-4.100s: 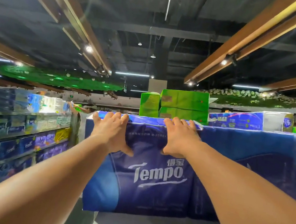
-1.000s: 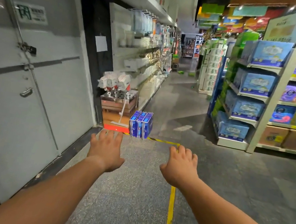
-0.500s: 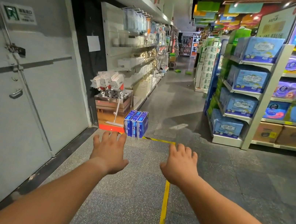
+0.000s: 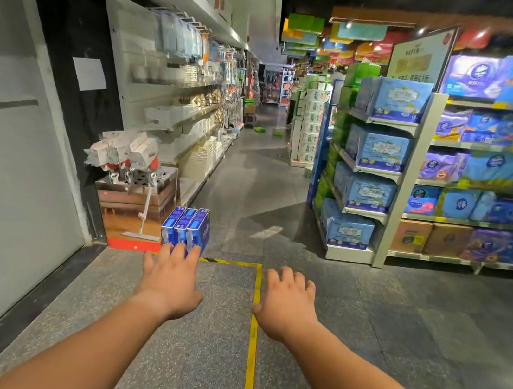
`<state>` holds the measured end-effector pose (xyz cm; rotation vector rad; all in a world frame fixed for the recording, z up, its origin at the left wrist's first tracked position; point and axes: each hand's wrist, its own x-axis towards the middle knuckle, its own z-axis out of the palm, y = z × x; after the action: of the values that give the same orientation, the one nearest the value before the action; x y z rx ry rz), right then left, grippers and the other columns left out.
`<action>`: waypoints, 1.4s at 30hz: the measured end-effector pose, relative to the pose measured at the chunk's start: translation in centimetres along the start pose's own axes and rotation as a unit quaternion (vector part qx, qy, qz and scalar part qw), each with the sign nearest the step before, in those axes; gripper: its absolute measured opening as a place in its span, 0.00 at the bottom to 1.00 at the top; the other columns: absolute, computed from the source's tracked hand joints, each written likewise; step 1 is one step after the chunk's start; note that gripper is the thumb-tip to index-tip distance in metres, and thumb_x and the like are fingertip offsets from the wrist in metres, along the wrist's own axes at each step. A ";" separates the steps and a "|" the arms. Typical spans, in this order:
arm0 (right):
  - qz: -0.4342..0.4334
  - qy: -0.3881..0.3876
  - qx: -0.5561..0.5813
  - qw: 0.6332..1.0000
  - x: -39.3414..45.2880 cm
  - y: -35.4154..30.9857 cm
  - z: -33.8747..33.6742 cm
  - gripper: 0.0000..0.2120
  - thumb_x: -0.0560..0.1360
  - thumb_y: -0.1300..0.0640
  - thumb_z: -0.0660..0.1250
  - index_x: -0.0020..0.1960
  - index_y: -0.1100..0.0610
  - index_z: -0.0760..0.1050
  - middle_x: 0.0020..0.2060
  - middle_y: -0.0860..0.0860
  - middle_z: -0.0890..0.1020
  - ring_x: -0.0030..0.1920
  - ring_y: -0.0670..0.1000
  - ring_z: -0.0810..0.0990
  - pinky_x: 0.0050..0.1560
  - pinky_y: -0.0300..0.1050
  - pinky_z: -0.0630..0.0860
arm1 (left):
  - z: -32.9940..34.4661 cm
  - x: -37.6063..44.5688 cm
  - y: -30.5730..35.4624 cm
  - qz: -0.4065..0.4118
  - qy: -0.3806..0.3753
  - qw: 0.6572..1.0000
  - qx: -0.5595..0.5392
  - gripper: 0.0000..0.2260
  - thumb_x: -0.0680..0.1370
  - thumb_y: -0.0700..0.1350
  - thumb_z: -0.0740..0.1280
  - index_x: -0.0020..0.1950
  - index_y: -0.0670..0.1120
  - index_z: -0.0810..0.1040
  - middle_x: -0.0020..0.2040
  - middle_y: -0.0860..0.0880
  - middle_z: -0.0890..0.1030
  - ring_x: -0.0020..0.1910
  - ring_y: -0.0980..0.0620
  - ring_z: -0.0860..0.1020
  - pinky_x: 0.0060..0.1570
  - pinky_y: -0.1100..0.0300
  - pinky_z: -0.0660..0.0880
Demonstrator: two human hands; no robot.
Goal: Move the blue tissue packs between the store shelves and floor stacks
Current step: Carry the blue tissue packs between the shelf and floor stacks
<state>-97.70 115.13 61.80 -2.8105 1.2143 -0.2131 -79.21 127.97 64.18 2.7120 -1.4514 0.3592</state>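
Both hands point(image 4: 168, 284) point(image 4: 287, 302) empty, fingers spread; blue tissue packs point(image 4: 186, 226) stand upright on floor.

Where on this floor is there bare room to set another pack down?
Bare floor lies right of the blue tissue packs, inside the yellow floor line, ahead of the right hand. The aisle toward the end shelf is open too. Left of the packs it is crowded: a mop display stands close by.

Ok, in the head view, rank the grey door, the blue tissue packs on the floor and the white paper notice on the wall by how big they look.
1. Grey door, by far the largest.
2 and 3. Blue tissue packs and the white paper notice fill a similar area; the packs look slightly bigger, but the left hand overlaps their base, so I won't rank them.
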 end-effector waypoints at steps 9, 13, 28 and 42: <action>0.045 -0.019 0.012 0.999 12.3 2.1 3.4 0.32 0.77 0.39 0.61 0.75 0.54 0.60 0.72 0.57 0.64 0.72 0.62 0.61 0.73 0.64 0.57 | 6.9 14.4 0.9 0.053 -0.036 0.998 -0.003 0.42 0.71 0.68 0.67 0.78 0.52 0.57 0.72 0.48 0.66 0.73 0.43 0.61 0.71 0.39 0.59; 0.048 -0.022 0.026 0.998 18.5 4.4 4.8 0.33 0.77 0.39 0.62 0.76 0.53 0.60 0.72 0.57 0.65 0.72 0.62 0.62 0.72 0.63 0.59 | 10.1 21.1 2.7 0.076 -0.053 0.996 -0.003 0.43 0.71 0.68 0.67 0.79 0.51 0.56 0.73 0.46 0.65 0.73 0.42 0.60 0.71 0.38 0.57; 0.035 -0.066 0.030 0.997 52.6 20.2 7.0 0.30 0.77 0.39 0.63 0.72 0.53 0.62 0.68 0.56 0.67 0.69 0.61 0.65 0.69 0.61 0.63 | 20.2 52.2 10.5 -0.002 -0.113 0.993 -0.020 0.41 0.72 0.67 0.67 0.78 0.52 0.56 0.71 0.47 0.66 0.72 0.42 0.62 0.71 0.37 0.59; 0.011 -0.117 0.027 0.993 86.1 28.9 13.7 0.29 0.77 0.46 0.62 0.75 0.51 0.59 0.73 0.53 0.65 0.72 0.58 0.62 0.72 0.59 0.59 | 33.4 83.9 13.2 -0.062 -0.192 0.977 -0.069 0.33 0.72 0.64 0.67 0.73 0.52 0.62 0.67 0.47 0.70 0.68 0.43 0.66 0.67 0.40 0.61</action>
<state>-58.03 32.77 53.23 -2.6818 1.1659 0.0804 -39.19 47.25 49.63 2.8443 -1.3062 -0.2780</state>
